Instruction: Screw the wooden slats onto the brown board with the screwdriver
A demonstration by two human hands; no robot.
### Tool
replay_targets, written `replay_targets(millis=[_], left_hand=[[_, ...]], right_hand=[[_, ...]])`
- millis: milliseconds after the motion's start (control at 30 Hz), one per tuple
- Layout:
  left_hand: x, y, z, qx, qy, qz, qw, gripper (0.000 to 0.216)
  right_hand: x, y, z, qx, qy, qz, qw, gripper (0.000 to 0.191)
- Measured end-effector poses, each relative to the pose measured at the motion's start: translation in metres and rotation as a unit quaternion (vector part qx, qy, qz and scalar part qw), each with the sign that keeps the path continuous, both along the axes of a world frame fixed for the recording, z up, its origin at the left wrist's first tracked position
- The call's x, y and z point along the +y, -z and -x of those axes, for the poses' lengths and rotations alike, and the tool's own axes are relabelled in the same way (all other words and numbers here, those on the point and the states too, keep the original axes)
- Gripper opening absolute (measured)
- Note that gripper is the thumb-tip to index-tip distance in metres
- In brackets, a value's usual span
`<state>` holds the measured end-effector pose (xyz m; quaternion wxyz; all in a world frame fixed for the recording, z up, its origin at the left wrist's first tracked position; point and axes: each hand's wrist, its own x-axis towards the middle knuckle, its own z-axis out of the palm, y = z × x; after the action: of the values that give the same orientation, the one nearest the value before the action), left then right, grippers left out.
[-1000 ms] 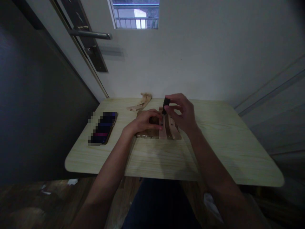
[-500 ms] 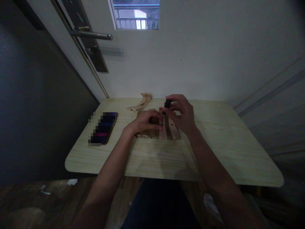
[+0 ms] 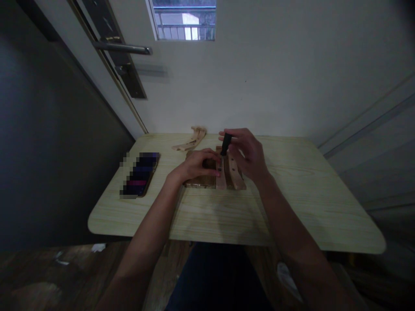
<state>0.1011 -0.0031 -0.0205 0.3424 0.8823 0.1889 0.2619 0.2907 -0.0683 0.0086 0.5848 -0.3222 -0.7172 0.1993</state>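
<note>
A brown board [image 3: 201, 181] lies on the table, with two pale wooden strips on its right part. The left-hand strip [image 3: 221, 183] stands under a small screwdriver with a black handle [image 3: 226, 142], tilted slightly, its shaft pointing down at the strip. My right hand [image 3: 248, 151] has its fingers around that handle, the thumb looser at its side. My left hand [image 3: 199, 164] rests on the board, thumb and fingertips closed against the strip near the screwdriver tip. A dark screw head [image 3: 220, 169] shows in the strip. Beside it lies the second strip [image 3: 236, 175], with dark holes.
Another curved wooden piece [image 3: 194, 139] with holes lies behind the board. A phone [image 3: 142, 172] lies at the left of the pale table [image 3: 311, 194]. Behind the table stands a white door with a metal handle [image 3: 126, 48] and a small window [image 3: 184, 21].
My right fingers have shifted around the screwdriver handle, with the thumb drawn back and the fingertips reaching farther left. The left hand, board and strips stay where they were.
</note>
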Motion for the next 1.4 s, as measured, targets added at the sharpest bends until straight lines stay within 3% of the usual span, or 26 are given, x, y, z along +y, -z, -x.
replay_targets(millis=[133,467,733,1167,1400], left_hand=[[0.000,0.000,0.000,-0.004,0.004,0.002,1.000,0.029],[0.002,0.002,-0.001,-0.014,0.008,0.001,1.000,0.032],[0.002,0.002,0.001,0.002,-0.001,-0.013,1.000,0.032],[0.002,0.002,-0.001,-0.015,0.008,-0.014,1.000,0.030],[0.001,0.001,-0.001,-0.008,0.008,-0.006,1.000,0.029]], right_hand=[[0.001,0.003,0.000,0.007,-0.010,0.023,1.000,0.029],[0.006,0.005,0.003,-0.009,0.065,-0.015,0.998,0.026],[0.000,0.001,0.002,0.022,-0.013,0.045,0.999,0.028],[0.008,0.005,0.001,-0.016,0.081,-0.002,0.997,0.029],[-0.001,-0.004,0.001,-0.040,0.020,0.005,0.999,0.031]])
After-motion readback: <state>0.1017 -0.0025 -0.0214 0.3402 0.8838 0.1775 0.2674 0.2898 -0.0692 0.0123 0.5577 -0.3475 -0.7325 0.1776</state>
